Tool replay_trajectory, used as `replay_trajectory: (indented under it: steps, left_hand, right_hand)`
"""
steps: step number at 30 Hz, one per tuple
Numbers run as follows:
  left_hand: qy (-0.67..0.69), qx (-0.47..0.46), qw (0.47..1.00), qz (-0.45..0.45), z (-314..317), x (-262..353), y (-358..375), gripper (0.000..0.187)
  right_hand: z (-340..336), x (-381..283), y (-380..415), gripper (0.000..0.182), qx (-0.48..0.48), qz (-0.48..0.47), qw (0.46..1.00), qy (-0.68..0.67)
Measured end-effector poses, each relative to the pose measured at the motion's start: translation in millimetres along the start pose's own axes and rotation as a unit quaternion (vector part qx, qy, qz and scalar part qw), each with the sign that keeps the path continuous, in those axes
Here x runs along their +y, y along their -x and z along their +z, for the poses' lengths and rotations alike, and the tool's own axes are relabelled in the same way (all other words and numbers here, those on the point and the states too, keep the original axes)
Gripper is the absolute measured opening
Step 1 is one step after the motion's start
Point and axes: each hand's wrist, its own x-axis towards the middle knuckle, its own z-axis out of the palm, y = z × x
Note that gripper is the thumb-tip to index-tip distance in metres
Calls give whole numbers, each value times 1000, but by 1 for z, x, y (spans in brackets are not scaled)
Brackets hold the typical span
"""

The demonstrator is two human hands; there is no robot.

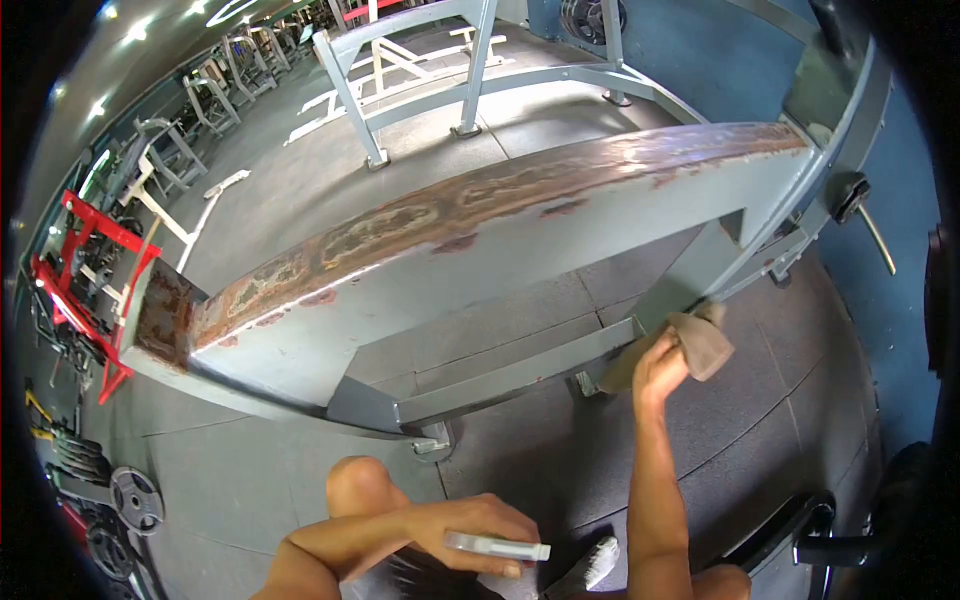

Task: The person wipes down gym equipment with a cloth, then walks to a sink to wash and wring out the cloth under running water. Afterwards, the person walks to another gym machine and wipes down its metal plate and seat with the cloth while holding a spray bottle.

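My right hand (660, 368) grips a bunched tan cloth (703, 345). It presses the cloth against the lower right part of a grey metal gym frame (480, 280), near the upright. My left hand (485, 530) rests low in front of my knees, wrapped around what looks like a spray bottle (497, 546) with a whitish, slim head pointing right. The bottle's body is mostly hidden below the hand. Along its top, the frame's broad curved beam (440, 212) shows brown rust and worn paint, with chipped patches on the front edge.
Behind the beam stands another grey metal rack (480, 75). Red gym equipment (75, 270) and weight plates (137, 500) are at the left. A blue wall (900, 350) runs along the right. A black padded piece of equipment (775, 535) lies at lower right on the grey tiled floor (220, 480).
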Motion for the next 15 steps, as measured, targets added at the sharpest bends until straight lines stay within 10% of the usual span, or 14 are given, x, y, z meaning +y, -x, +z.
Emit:
replay_trajectory:
  steps: [4, 7, 9, 15]
  left_hand:
    - [59, 37, 995, 65, 10, 13, 21, 27]
    - [0, 26, 997, 73, 10, 28, 27, 26]
    - [13, 47, 996, 79, 12, 32, 32, 25]
    - [-15, -16, 998, 51, 21, 28, 56, 31]
  right_hand:
    - [10, -14, -32, 23, -119, -107, 984, 82]
    - [53, 0, -32, 35, -218, -367, 864, 267]
    - [54, -6, -10, 51, -541, -220, 746, 321]
    - [43, -62, 85, 62, -437, 16, 887, 147]
